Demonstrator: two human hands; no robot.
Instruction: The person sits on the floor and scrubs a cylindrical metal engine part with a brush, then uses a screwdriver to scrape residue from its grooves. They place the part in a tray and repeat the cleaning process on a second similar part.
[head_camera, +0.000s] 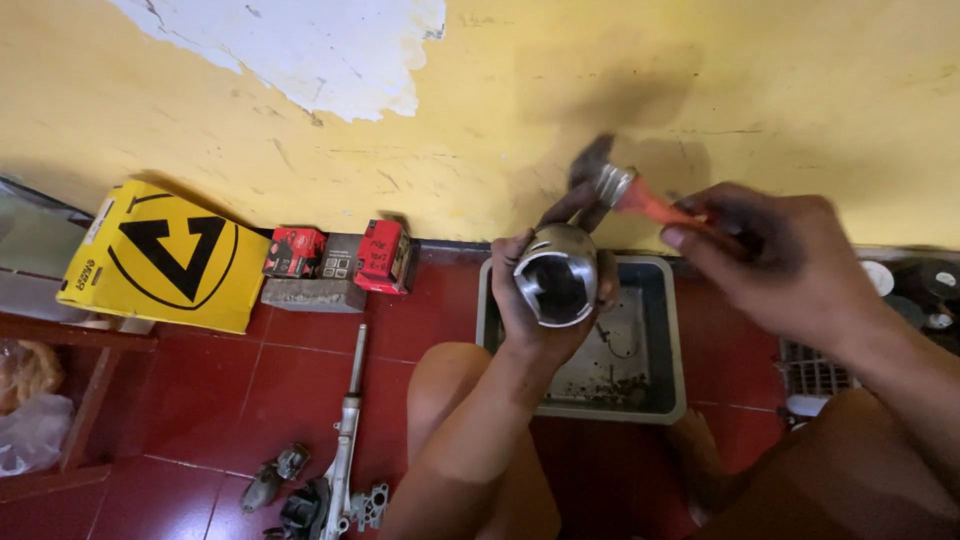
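My left hand (530, 310) grips a hollow silver metal cylinder, a piston (556, 272), with its open end turned toward me, above a grey tray (670, 330). My right hand (775, 265) holds a paintbrush with an orange-red handle (655, 205) and a metal ferrule; its dark bristles (592, 160) are blurred against the top of the piston. Both hands are over the tray, near the yellow wall.
The grey tray holds dirty liquid and grit. A yellow cardboard box (165, 255), small red and black boxes (340, 255) on a block, and a metal shaft with parts (345, 450) lie on the red tiled floor. A floor drain grate (810, 370) is at right. My knees frame the tray.
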